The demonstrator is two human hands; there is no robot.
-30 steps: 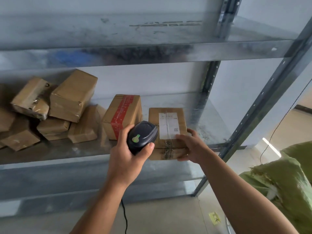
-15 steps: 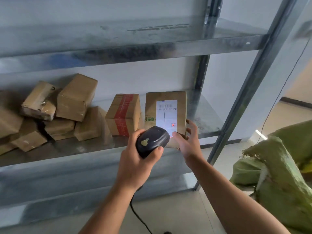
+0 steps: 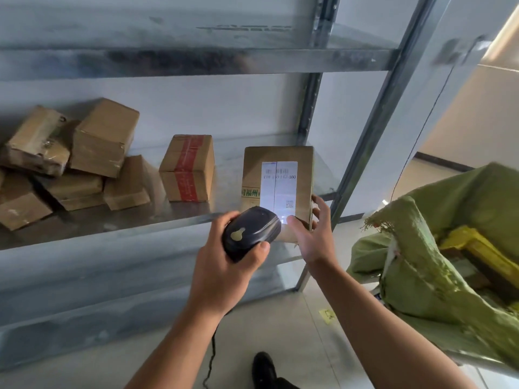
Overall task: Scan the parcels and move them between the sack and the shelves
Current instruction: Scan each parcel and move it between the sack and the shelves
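ok so, fingers first: right hand [image 3: 311, 234] is pinching the bottom of the parcel [image 3: 283, 155], thumb flat on the front face, the other fingers [image 3: 320, 206] spread up its right edge. Left hand [image 3: 224, 265] is wrapped round a black scanner [image 3: 251, 233], thumb curled over its side, nose aimed at the parcel from just below.

The parcel itself is a brown cardboard box standing upright at the front edge of the middle shelf [image 3: 112, 226], right end. I can't tell if its bottom actually sits on the metal, the hand and scanner hide it. It's got a white label [image 3: 279, 186] facing me: barcode and a line of digits up top, small QR code lower right, a bright glow at the bottom. Green printed characters peek out left of the label.

Count: that one, then one box with red tape [image 3: 188, 167] a bit to its left, then a messy pile [image 3: 84, 164] further left. I make out five in there, with the frame edge cutting off more.

To the right is one green woven sack [image 3: 449, 214], mouth open, with something yellow [image 3: 483, 254] inside. I can't make out what it is.
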